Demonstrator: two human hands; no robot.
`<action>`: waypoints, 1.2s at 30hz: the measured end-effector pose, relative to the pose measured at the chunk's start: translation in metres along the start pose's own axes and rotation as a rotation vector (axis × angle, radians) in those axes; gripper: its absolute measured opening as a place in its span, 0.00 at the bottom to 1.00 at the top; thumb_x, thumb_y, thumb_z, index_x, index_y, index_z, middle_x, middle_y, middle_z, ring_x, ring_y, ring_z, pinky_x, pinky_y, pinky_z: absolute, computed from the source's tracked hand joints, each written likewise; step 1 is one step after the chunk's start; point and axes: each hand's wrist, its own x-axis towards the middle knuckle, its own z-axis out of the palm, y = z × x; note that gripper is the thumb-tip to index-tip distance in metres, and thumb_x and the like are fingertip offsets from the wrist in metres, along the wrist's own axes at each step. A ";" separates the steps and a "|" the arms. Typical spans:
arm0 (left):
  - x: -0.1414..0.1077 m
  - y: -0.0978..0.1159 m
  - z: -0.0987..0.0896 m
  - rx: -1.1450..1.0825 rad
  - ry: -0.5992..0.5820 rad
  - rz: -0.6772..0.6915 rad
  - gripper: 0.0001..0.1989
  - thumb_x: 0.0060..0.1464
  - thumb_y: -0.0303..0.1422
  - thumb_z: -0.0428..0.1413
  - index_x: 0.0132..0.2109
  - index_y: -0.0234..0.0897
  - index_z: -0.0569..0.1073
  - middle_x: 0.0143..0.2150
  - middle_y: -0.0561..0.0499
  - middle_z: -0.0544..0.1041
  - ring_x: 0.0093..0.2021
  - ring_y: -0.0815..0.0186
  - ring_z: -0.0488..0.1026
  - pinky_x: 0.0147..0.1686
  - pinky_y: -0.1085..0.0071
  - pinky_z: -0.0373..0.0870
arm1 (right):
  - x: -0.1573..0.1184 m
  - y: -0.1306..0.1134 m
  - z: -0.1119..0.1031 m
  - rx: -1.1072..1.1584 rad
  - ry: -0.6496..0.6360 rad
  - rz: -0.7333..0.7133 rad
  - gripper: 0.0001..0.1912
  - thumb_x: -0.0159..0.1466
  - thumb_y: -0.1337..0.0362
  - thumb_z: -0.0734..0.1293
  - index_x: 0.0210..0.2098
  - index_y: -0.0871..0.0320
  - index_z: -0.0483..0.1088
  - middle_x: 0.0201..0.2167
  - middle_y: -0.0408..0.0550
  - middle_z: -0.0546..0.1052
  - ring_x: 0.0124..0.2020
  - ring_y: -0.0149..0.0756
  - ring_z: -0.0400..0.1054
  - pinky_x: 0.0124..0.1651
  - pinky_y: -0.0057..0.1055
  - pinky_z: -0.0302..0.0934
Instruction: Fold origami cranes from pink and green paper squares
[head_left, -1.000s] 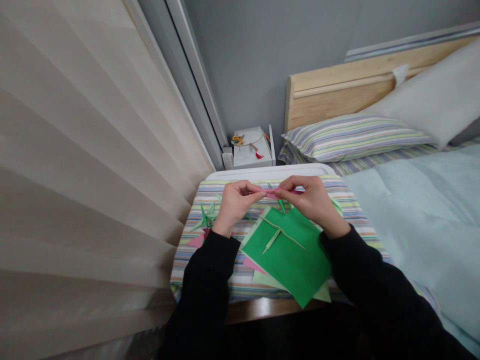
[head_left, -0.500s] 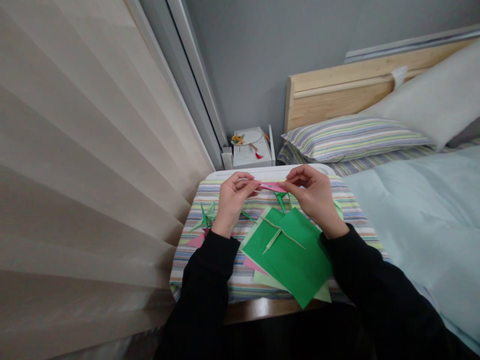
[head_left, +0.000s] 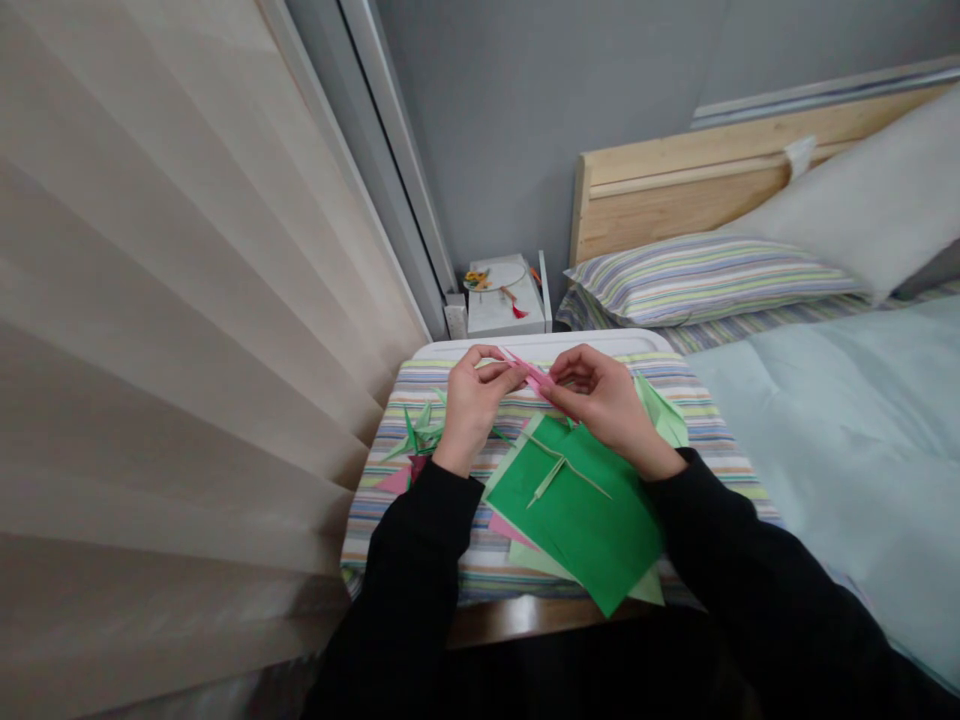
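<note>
Between my hands, above the far part of the table, is a narrow folded piece of pink origami paper (head_left: 535,377). My left hand (head_left: 480,395) pinches its left part between thumb and fingers. At its right end, my right hand (head_left: 596,398) grips it the same way. Below my hands lies a stack of paper with a dark green sheet (head_left: 577,515) on top. A thin pale folded strip (head_left: 549,480) with a stem rests on that sheet. Green folded paper pieces (head_left: 421,432) and a pink one (head_left: 393,481) lie left of my left wrist.
A striped cloth covers the table (head_left: 480,545). Light green folded paper (head_left: 661,412) lies beyond my right wrist. A pleated curtain (head_left: 187,380) hangs close on the left, and a bed (head_left: 840,400) stands right. Behind is a small white cabinet (head_left: 491,318) with a red tassel.
My right hand has moved left, closer to my left hand. The pink paper has turned from nearly level to slanting, with a pointed end now showing at upper left.
</note>
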 end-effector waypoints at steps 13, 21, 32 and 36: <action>-0.006 0.002 0.009 0.116 -0.101 0.036 0.12 0.44 0.34 0.70 0.32 0.34 0.76 0.29 0.52 0.79 0.31 0.67 0.76 0.36 0.71 0.72 | 0.000 0.006 0.008 0.088 0.104 0.042 0.18 0.53 0.54 0.79 0.30 0.56 0.70 0.29 0.44 0.76 0.31 0.35 0.73 0.38 0.35 0.70; -0.005 -0.001 0.008 0.122 -0.103 0.057 0.12 0.47 0.33 0.68 0.38 0.37 0.75 0.29 0.53 0.79 0.30 0.66 0.76 0.34 0.71 0.71 | 0.001 0.009 0.010 0.225 0.058 0.149 0.22 0.50 0.54 0.80 0.33 0.55 0.68 0.24 0.40 0.75 0.25 0.32 0.72 0.29 0.30 0.68; -0.008 0.007 0.005 -0.173 -0.258 -0.169 0.12 0.44 0.28 0.66 0.39 0.34 0.83 0.37 0.47 0.84 0.37 0.65 0.79 0.45 0.66 0.74 | 0.001 0.004 0.004 0.309 0.033 0.212 0.16 0.53 0.52 0.78 0.33 0.56 0.78 0.31 0.45 0.82 0.29 0.35 0.75 0.34 0.34 0.72; -0.008 0.010 0.004 -0.250 -0.261 -0.220 0.13 0.43 0.28 0.69 0.39 0.34 0.83 0.39 0.46 0.84 0.39 0.65 0.80 0.49 0.66 0.73 | 0.000 0.002 0.001 0.342 0.005 0.173 0.15 0.54 0.53 0.78 0.37 0.55 0.80 0.34 0.47 0.84 0.31 0.36 0.77 0.36 0.35 0.73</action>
